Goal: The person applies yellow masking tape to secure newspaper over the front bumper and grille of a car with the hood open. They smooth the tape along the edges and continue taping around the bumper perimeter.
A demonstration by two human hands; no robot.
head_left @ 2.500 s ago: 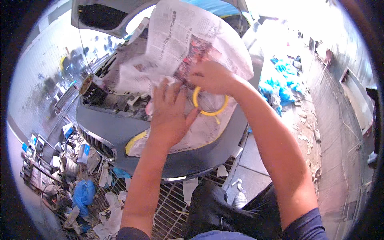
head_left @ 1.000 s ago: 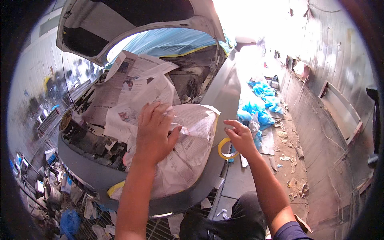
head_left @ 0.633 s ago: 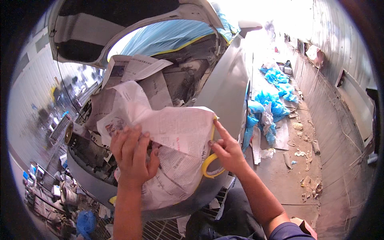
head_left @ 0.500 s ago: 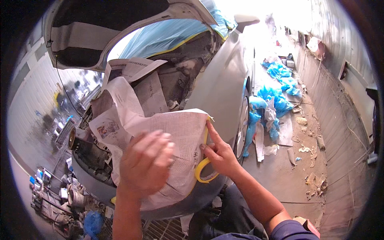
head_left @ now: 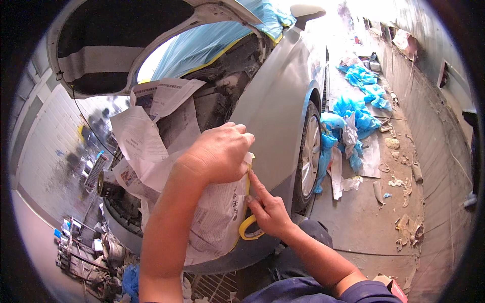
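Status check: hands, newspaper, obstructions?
Left hand over newspaper corner, grip unclear. Right hand holds yellow tape roll, index finger at taped edge. Left forearm hides part of newspaper.

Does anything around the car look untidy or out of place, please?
Yes. To the right of the car wheel, crumpled blue plastic and loose white paper lie on the floor, with small scraps strewn farther right. They look like discarded litter, not things laid out in order.

We see matt, creased newspaper (head_left: pixel 214 222), smooth yellow tape (head_left: pixel 243 230), a satin-smooth grey fender (head_left: pixel 275 111) and glossy, wrinkled blue plastic sheeting (head_left: pixel 199 48).
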